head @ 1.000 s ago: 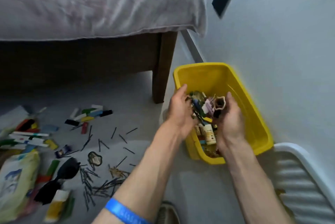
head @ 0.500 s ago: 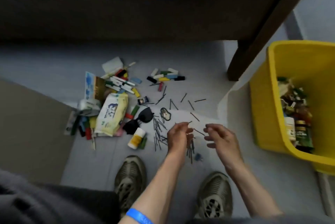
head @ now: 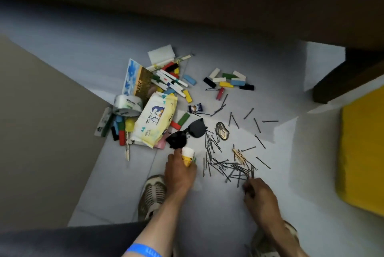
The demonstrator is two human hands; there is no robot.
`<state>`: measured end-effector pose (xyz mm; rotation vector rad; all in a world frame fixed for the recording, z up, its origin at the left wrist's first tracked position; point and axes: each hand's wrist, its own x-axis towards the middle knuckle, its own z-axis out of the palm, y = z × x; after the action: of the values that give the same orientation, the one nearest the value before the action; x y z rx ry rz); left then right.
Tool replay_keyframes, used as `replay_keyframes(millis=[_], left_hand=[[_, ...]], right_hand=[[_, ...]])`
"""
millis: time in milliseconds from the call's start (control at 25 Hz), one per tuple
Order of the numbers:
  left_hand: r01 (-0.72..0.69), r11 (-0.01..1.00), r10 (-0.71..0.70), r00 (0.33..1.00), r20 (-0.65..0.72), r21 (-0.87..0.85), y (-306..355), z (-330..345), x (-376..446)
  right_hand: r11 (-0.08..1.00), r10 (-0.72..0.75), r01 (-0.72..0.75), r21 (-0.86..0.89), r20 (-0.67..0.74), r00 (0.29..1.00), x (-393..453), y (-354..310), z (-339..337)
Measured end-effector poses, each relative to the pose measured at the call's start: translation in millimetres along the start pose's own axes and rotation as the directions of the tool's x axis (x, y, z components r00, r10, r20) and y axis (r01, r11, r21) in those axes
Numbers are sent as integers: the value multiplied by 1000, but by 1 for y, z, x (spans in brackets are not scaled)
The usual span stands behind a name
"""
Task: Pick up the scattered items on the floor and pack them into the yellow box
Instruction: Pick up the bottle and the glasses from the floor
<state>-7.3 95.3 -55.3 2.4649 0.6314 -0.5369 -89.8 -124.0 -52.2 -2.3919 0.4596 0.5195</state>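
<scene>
The yellow box (head: 361, 152) stands at the right edge, only its side showing. My left hand (head: 179, 173) is down on the floor and grips a small yellow and white bottle (head: 187, 156). My right hand (head: 256, 193) pinches hairpins at the near edge of the hairpin pile (head: 226, 165). Black sunglasses (head: 188, 133) lie just beyond the bottle. Further left are a baby wipes pack (head: 154, 120), a tape roll (head: 127, 105), markers (head: 170, 80) and coloured blocks (head: 229, 81).
A dark bed frame runs along the top, its leg (head: 345, 82) beside the box. My two shoes (head: 152, 196) stand at the bottom. A brown floor area lies to the left of the grey mat (head: 93, 53).
My view swung from the box down to the floor. Both hands dropped from above the box to the scattered items; the left took hold of the bottle, the right reached the hairpins.
</scene>
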Motion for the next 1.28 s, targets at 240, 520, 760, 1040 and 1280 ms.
replay_keyframes(millis=[240,520,760,1040,1280], left_hand=[[175,820,-202,979,9,-545,17,-33,3],[166,753,-287,953,-91,-636,21,-50,29],[-255,963,234,952,-195,-91,32,-38,66],[-314,942,328,937,121,-122,52,-49,93],[-7,895,-39,995,-96,-446,31,-61,73]], right_hand=[[906,-89,50,421,74,993,39,-74,-25],[814,-515,537,-221,153,844,100,-139,-17],[530,-549,644,-552,356,757,150,-159,24],[834,-471,369,410,182,863,171,-145,-24],[571,-610,644,-509,262,748,204,-157,16]])
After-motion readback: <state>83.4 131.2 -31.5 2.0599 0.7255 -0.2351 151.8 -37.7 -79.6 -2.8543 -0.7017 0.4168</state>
